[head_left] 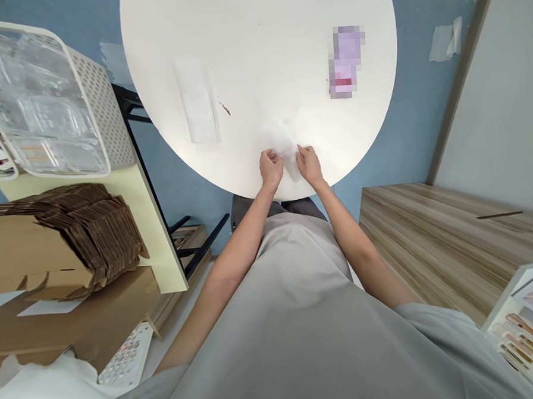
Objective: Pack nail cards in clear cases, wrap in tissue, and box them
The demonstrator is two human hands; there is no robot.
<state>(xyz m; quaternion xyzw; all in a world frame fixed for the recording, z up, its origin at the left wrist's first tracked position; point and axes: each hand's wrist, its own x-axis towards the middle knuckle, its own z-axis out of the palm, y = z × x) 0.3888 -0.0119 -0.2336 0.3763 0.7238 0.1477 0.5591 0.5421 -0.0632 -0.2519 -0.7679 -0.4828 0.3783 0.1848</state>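
At the near edge of a round white table (pixel 250 57), my left hand (pixel 271 168) and my right hand (pixel 309 164) are a short way apart. Between them is a thin, whitish translucent sheet or bag (pixel 285 147), with the fingers of each hand closed on one side of it. Its outline fades into the white tabletop, so its exact kind is unclear. Left of my hands lies a flat stack of white translucent sleeves (pixel 200 113). A small dark brown strip (pixel 225 109) is beside that stack. Farther off on the right is a blurred purple item (pixel 346 58).
A white basket (pixel 99 107) of clear plastic boxes stands at the left on a pale shelf (pixel 162 246). Stacked folded brown cardboard (pixel 99 238) sits below it. On the right are a wood-grain cabinet (pixel 429 232) and a white display (pixel 513 294).
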